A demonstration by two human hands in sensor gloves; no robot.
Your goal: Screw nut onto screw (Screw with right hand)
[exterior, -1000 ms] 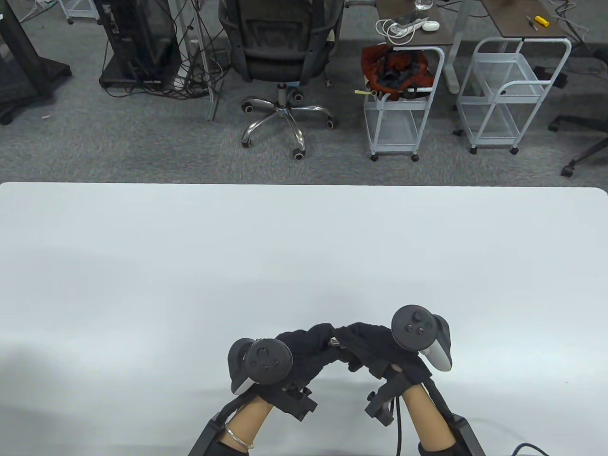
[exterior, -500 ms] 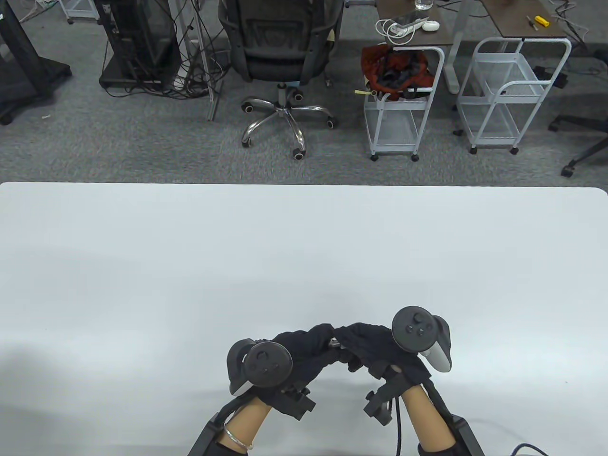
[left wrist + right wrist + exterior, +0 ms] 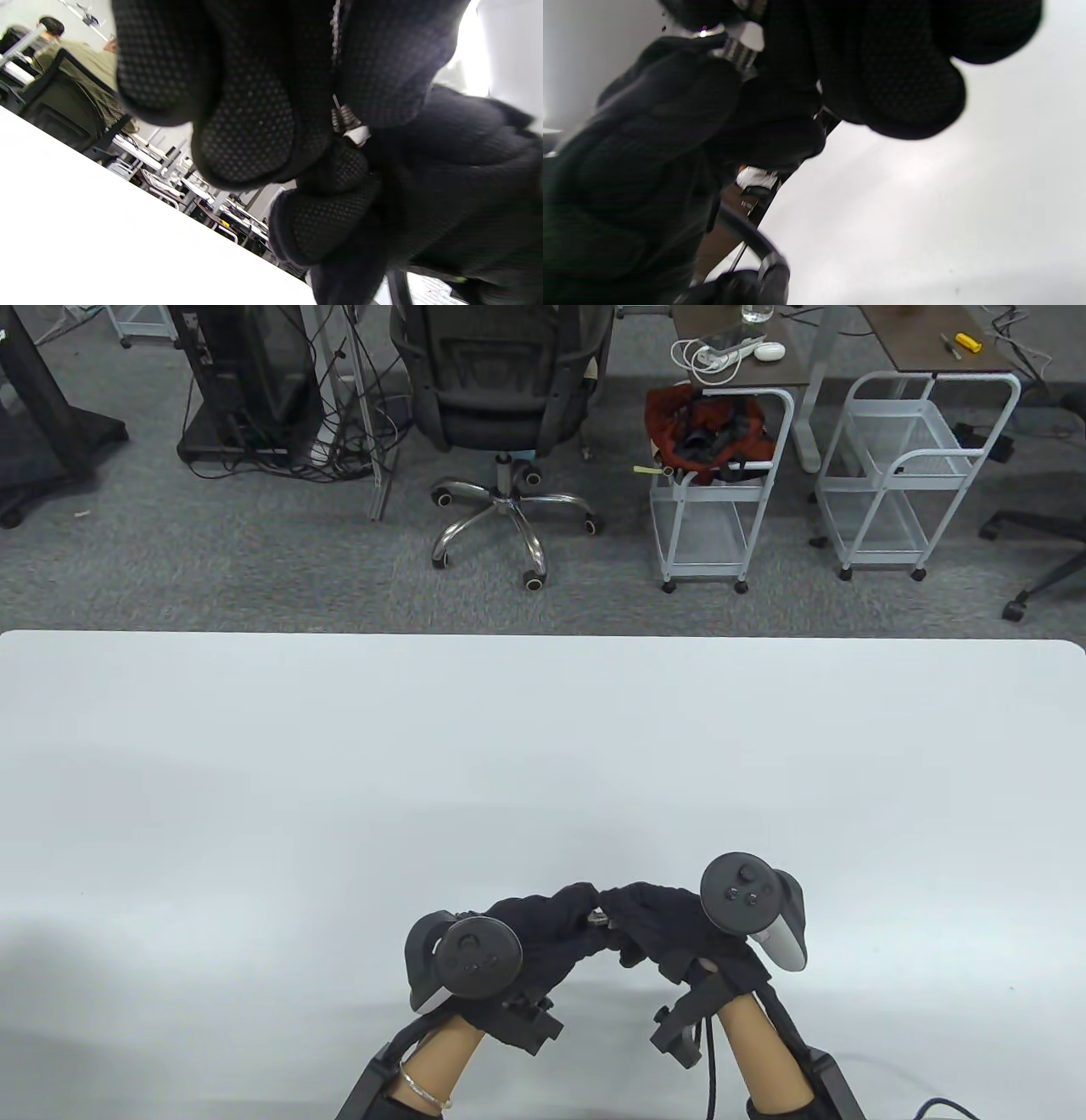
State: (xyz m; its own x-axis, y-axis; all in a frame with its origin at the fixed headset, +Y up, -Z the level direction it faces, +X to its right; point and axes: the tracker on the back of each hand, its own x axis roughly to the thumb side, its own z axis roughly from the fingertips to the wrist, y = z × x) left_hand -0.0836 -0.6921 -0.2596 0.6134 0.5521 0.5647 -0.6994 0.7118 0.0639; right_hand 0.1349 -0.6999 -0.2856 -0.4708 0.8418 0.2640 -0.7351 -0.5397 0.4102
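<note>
The two hands are held together above the near edge of the white table (image 3: pixel 543 746), fingertips meeting over a small metal assembly. The left hand (image 3: pixel 543 929) is closed around the screw (image 3: pixel 344 118), of which only a short threaded stretch is seen between the gloved fingers (image 3: pixel 246 127) in the left wrist view. The right hand (image 3: pixel 657 925) is pinched on the nut (image 3: pixel 751 36), seen as a pale block seated against the threads in the right wrist view. In the table view only a glint of metal is visible where the hands meet.

The nut is judged to be already started on the thread, since it sits square on the shaft and is not held apart from it. How many turns have been made cannot be told, because both ends of the screw are hidden by the gloves. Further turning by the right hand is judged to remain.
</note>
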